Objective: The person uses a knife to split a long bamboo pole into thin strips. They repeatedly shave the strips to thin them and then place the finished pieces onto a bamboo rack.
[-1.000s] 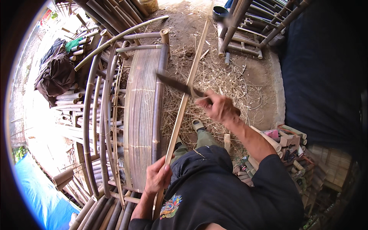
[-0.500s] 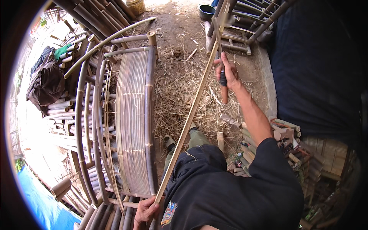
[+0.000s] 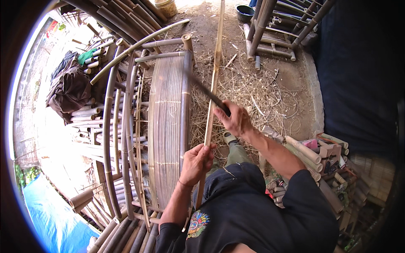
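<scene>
Bamboo fills most of the view. The left hand (image 3: 197, 161) is wrapped around the lower part of a long, thin, pale bamboo strip (image 3: 214, 76), fingers curled shut around it just in front of the person's chest. The strip runs from that grip up and away across the ground, almost straight toward the top edge of the picture. The right hand (image 3: 234, 119) is closed in a fist around the handle of a dark, long-bladed knife (image 3: 201, 88), whose blade slants up and to the left and crosses the strip above the left hand (whether the edge actually bites into the strip cannot be told). The two hands sit near each other, the right one higher and to the right.

Just left of the strip lies a curved bamboo frame with a panel of fine pale slats (image 3: 166, 126), its bent poles arching further to the left. Beneath the knife and strip, a litter of dry straw-coloured shavings (image 3: 253, 90) covers the dirt floor. A rack of upright bamboo poles (image 3: 278, 25) stands at the top right, with a dark round bowl (image 3: 245, 12) beside it. Short cut bamboo tubes (image 3: 308, 149) are stacked to the right of the right forearm, and a blue tarpaulin (image 3: 50, 215) shows at the lower left.
</scene>
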A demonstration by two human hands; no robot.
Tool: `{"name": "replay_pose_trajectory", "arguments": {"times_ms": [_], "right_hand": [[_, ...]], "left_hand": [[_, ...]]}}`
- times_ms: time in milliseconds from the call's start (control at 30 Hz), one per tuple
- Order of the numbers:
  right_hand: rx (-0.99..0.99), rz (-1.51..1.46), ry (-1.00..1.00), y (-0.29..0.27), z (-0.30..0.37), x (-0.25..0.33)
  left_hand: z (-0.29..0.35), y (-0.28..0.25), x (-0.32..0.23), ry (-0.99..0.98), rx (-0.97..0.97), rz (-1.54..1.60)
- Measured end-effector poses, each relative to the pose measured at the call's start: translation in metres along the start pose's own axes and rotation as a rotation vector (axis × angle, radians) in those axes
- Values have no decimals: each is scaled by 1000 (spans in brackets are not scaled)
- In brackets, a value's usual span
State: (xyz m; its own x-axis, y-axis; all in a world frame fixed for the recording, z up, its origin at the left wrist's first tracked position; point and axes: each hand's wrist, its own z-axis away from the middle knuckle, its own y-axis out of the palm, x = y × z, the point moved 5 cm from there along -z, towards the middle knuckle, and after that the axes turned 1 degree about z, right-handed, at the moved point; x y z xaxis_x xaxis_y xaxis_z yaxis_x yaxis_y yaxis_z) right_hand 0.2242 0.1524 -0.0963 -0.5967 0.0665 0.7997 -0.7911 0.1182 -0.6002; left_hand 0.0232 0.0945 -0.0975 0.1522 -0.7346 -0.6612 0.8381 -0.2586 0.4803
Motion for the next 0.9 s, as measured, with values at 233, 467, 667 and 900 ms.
{"name": "replay_pose_trajectory", "arguments": {"times_ms": [233,467,667,900], "right_hand": [[-70,514,-503,-23,-27,-29],[6,382,-541,-17,1,-7],[-3,324,-123,-33,-23,-27],[-121,309,-113,-44,-28,-37]], "left_hand": [[37,4,-8,47,-228,-242],[52,6,-2,61,-251,-258],[60,-2,4,74,-236,-280],[70,0,15,45,-240,-316]]}}
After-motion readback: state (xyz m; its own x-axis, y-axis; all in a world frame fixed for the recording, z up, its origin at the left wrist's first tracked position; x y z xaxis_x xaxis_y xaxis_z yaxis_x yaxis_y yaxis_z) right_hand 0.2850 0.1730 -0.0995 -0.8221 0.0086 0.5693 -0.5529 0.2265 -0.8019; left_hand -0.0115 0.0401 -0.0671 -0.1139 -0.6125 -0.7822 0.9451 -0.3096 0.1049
